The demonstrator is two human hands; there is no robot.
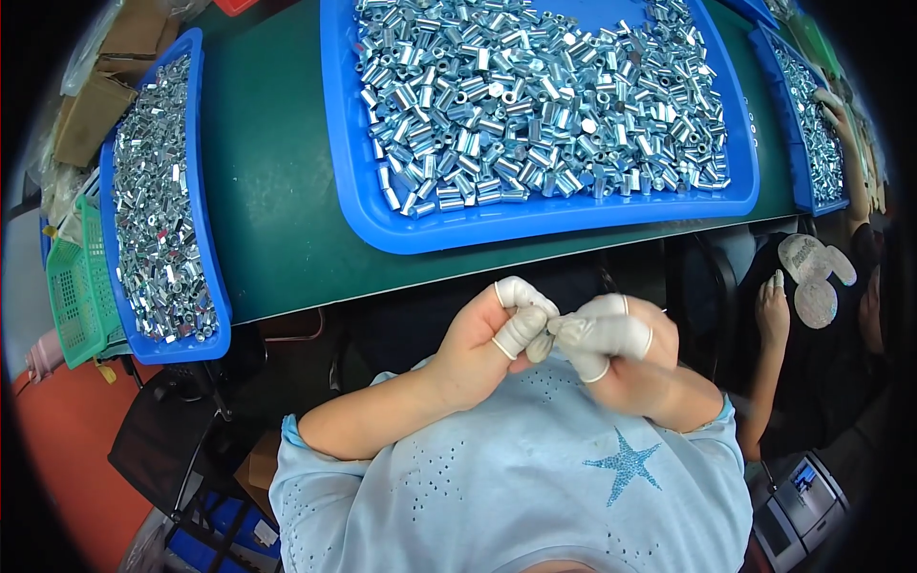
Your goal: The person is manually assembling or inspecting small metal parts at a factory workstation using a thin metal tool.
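Observation:
My left hand [496, 329] and my right hand [616, 346] meet in front of my chest, just off the near edge of the green table [277, 229]. White finger cots cover several fingertips on each. Both are closed in a pinch, fingertips touching. A small dark bit shows between them, but the fingers hide what it is. Beyond the hands lies a large blue tray [535, 224], heaped with short shiny metal hex sleeves [535, 115].
On the left stands a narrower blue tray [212, 277] of small metal parts, beside a green basket [72, 296] and cardboard boxes [95, 115]. At the right another person's hand [831, 107] reaches over a third blue tray [800, 143]. A black chair [158, 439] is at lower left.

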